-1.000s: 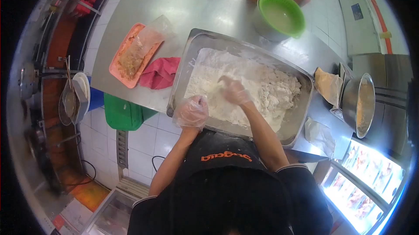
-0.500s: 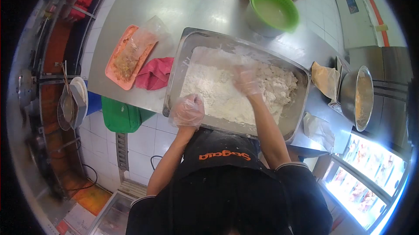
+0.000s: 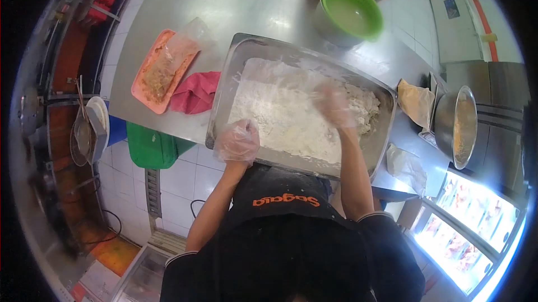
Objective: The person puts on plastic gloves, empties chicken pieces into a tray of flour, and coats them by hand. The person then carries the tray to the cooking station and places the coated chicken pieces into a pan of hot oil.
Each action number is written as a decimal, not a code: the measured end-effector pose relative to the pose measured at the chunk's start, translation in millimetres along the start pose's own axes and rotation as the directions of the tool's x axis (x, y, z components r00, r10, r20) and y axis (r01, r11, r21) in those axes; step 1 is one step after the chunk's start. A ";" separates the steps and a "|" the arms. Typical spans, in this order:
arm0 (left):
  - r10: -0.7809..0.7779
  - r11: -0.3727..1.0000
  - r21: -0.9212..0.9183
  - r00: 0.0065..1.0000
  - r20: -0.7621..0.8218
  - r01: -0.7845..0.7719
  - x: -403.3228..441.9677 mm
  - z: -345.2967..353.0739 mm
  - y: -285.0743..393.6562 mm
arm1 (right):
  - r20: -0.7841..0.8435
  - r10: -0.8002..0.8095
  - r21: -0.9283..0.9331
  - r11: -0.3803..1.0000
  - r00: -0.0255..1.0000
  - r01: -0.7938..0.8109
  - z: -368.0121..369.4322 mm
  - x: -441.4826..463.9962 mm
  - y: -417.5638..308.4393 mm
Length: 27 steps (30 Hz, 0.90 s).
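A large metal tray (image 3: 224, 91) holds white flour (image 3: 269, 105), with lumpy floured pieces (image 3: 364, 103) heaped at its right end. My left hand (image 3: 238, 140), in a clear plastic glove, is closed at the tray's near left edge. Whether it grips the rim or something small is hidden. Over the flour, beside the lumpy heap, is my right hand (image 3: 334, 105), also gloved. Motion smears its fingers, so I cannot make out their shape or anything in them.
On the steel table (image 3: 190, 7) lie a pink tray (image 3: 140, 86) with a plastic bag, and a red cloth (image 3: 196, 93). A green colander (image 3: 367, 30) sits in a pot at the back. Right of the tray are a metal bowl (image 3: 464, 128) and a crumpled bag (image 3: 404, 167).
My right hand has moved right across the flour, nearer the lumpy pieces. My left hand stays closed at the tray's edge. The whole view has shifted slightly.
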<state>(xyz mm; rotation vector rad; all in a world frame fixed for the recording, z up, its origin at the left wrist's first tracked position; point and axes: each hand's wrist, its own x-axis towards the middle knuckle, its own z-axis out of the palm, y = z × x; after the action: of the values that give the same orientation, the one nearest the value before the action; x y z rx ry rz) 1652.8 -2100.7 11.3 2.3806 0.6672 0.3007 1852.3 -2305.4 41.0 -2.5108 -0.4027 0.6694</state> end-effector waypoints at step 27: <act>0.053 0.998 0.034 0.996 -0.074 -0.050 -1.0 -4.4 7.4 | -0.552 -0.327 -0.417 0.905 0.767 0.086 10.6 -42.2 71.0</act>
<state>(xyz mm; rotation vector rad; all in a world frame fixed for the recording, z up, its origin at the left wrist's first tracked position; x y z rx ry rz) 1653.2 -2103.8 19.3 2.4299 0.6503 0.4060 1822.0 -2376.9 10.7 -2.7833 -0.5918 -0.3668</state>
